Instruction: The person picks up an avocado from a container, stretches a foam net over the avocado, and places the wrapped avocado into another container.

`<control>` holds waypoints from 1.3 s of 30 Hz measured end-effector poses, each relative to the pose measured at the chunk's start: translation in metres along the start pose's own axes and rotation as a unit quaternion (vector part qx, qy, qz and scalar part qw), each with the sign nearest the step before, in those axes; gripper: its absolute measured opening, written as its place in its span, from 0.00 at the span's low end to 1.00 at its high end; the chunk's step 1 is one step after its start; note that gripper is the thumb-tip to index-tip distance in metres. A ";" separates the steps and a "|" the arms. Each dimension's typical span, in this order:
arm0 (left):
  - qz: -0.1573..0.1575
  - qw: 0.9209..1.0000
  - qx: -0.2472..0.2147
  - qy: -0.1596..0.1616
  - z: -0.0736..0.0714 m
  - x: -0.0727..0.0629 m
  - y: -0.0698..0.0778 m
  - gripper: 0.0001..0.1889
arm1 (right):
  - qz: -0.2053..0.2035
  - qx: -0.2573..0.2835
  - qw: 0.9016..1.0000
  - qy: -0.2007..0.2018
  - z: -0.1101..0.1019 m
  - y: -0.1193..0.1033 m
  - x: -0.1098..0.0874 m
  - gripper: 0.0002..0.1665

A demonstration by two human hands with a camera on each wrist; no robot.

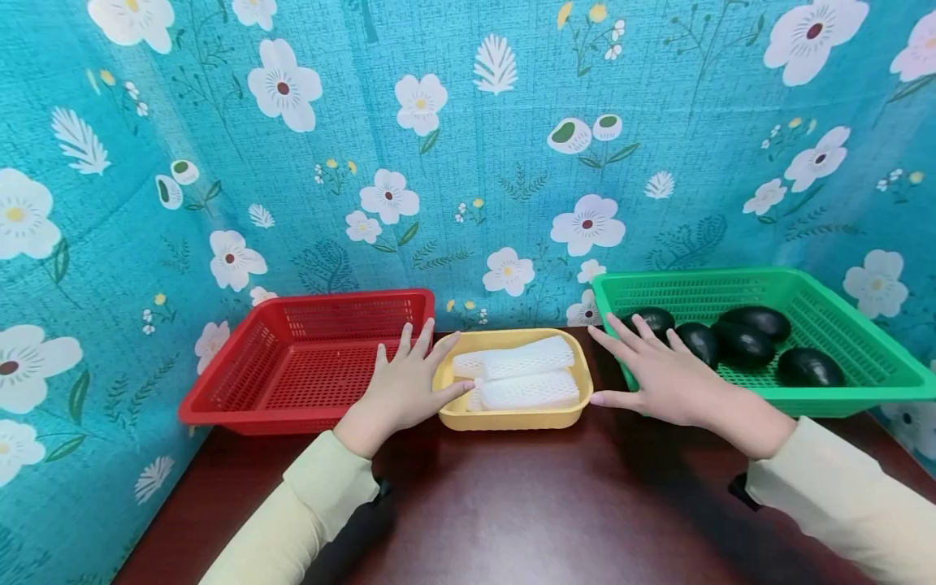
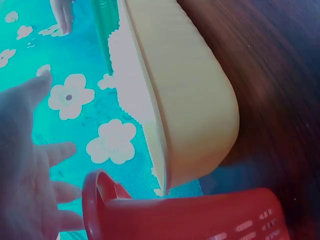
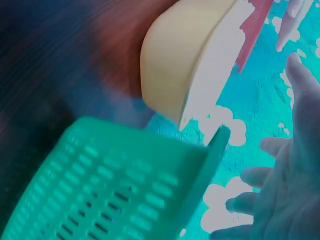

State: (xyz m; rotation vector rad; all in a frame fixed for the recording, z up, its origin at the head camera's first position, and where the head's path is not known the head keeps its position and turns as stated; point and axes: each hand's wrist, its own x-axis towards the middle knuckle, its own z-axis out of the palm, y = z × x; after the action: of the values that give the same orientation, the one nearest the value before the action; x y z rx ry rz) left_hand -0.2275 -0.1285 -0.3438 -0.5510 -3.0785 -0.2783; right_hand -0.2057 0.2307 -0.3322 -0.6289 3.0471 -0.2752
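My left hand (image 1: 406, 383) is held with fingers spread, above the gap between the red basket (image 1: 241, 418) and the yellow tray (image 1: 512, 420). Spread fingers also show on my right hand (image 1: 669, 375), which overlaps the near left corner of the green basket (image 1: 760, 396) in the head view. Neither hand holds anything. White foam net sleeves (image 1: 530, 390) lie in the yellow tray between the hands. Several shiny, dark avocado-shaped fruits (image 1: 810, 368) sit in the green basket; my right fingers partly hide the leftmost ones. The inside of the red basket shows only its mesh.
All three containers stand in a row at the back of a dark reddish-brown table (image 1: 526, 504). Right behind them hangs a blue flowered cloth (image 1: 468, 162), which also runs down the left side.
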 end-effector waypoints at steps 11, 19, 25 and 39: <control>0.066 0.998 0.000 0.020 0.003 -0.006 0.010 0.41 | 0.032 -0.017 0.999 -0.010 -0.014 0.027 -0.021 0.62; 0.154 0.985 0.014 0.076 0.016 -0.014 0.015 0.34 | 0.071 0.019 0.997 -0.036 -0.024 0.051 -0.037 0.58; 0.213 0.970 0.023 0.117 0.026 -0.023 0.021 0.32 | 0.082 0.029 0.995 -0.038 -0.025 0.070 -0.041 0.56; 0.167 0.984 0.029 0.050 0.048 -0.028 0.028 0.30 | 0.091 0.017 0.996 -0.008 -0.023 0.124 -0.043 0.48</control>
State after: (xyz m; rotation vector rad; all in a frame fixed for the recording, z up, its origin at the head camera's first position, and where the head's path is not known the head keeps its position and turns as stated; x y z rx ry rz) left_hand -0.1903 -0.1043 -0.3869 -0.9983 -2.8241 -0.2029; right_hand -0.2160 0.3640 -0.3321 -0.3458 3.0488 -0.3144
